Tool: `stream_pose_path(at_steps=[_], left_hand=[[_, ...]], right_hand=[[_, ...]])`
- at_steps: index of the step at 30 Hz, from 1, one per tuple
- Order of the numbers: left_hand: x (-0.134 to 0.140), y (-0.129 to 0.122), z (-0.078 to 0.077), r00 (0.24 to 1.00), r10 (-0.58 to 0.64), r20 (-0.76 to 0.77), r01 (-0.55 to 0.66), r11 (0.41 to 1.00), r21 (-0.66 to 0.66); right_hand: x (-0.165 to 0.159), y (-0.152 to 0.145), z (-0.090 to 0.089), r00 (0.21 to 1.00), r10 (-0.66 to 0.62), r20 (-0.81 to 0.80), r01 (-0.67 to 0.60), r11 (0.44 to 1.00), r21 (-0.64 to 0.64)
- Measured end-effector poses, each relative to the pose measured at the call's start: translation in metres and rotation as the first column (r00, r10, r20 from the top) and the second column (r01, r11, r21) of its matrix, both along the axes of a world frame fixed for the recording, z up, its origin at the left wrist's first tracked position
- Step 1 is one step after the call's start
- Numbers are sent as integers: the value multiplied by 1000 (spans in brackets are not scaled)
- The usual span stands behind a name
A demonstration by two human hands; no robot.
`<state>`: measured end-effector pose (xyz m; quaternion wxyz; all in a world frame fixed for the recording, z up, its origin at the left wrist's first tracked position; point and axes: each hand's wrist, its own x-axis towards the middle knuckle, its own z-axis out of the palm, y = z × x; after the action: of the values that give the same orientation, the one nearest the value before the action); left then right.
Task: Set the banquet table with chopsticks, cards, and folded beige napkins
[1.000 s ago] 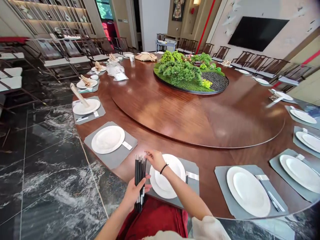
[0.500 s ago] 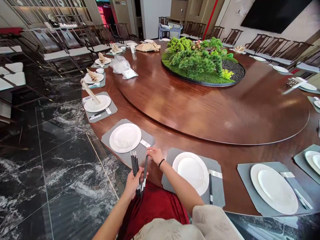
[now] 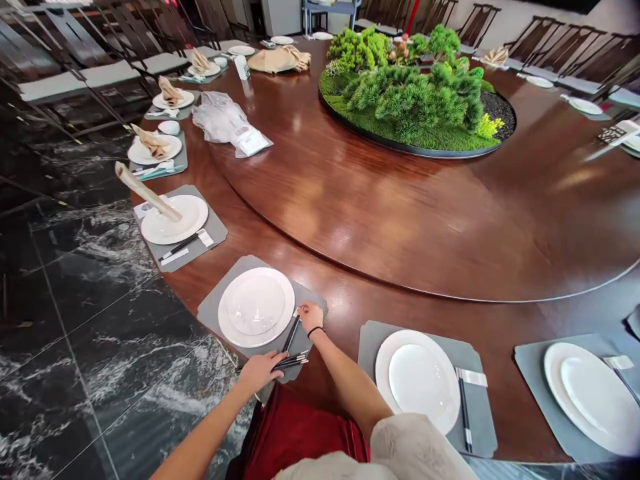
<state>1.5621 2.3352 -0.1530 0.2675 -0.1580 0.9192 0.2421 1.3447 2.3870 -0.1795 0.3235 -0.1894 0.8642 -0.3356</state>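
Observation:
My left hand (image 3: 263,371) is closed round a bundle of black chopsticks with silvery ends (image 3: 294,360), held low over the near edge of a grey placemat (image 3: 210,308). My right hand (image 3: 311,316) pinches the far end of a separate pair of black chopsticks (image 3: 291,335), right at the chopstick rest, which my fingers mostly hide. This pair slants across the mat, its near end close to my left hand. Left of it on the same mat, a small white plate (image 3: 255,305) sits on a larger white plate (image 3: 231,335).
Right of me another placemat (image 3: 371,340) bears stacked plates and black chopsticks (image 3: 465,410). To the left is a setting with a rolled napkin (image 3: 147,192). The raised turntable (image 3: 360,220) carries a plastic bag (image 3: 227,127) and a miniature garden (image 3: 410,100).
My right hand has brought the pair of chopsticks away from the bundle and down onto the placemat. My left hand has tipped the bundle from upright to nearly flat. The view has tilted down.

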Motion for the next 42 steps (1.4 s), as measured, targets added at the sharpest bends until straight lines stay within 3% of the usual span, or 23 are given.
stream_pose_path(at_steps=[6, 13, 19, 23, 30, 32, 33, 34, 35, 37, 40, 42], left_hand=[[-5, -19, -10, 978, -208, 26, 209, 977, -44], [0, -46, -10, 944, -329, -2, 329, 944, -8], [4, -66, -11, 894, -448, -28, 449, 890, 83], [3, -68, -11, 860, -510, -36, 511, 856, 74], [2, -69, -13, 844, -535, -30, 536, 840, 87], [1, -68, -14, 841, -541, -20, 540, 837, 89], [1, -68, -15, 840, -543, -11, 542, 836, 88], [0, -68, -15, 838, -545, -2, 543, 835, 89], [0, -67, -15, 837, -547, 6, 544, 834, 92], [-1, -66, -14, 837, -547, 24, 542, 833, 109], [-4, -66, -3, 855, -515, 63, 497, 848, 181], [-11, -68, 8, 914, -397, 79, 356, 882, 309]], right_hand=[[3, -4, 14, 983, 144, -117, -125, 979, 159], [17, 10, 19, 943, 258, -209, -236, 964, 126], [33, 14, 26, 970, 179, -166, -154, 976, 152], [38, 16, 29, 977, 147, -157, -121, 979, 164], [42, 16, 27, 990, 56, -130, -34, 986, 166], [27, 15, 26, 994, -33, -103, 43, 995, 89], [14, 16, 27, 985, -155, -72, 158, 987, 35], [-4, 18, 29, 946, -323, -27, 322, 947, -11], [-26, 22, 32, 867, -498, 24, 499, 866, -40], [-77, 35, 41, 629, -770, 106, 776, 628, -47], [-160, 61, 61, 437, -891, 127, 900, 433, -58], [-208, 76, 74, 331, -934, 135, 942, 319, -107]])
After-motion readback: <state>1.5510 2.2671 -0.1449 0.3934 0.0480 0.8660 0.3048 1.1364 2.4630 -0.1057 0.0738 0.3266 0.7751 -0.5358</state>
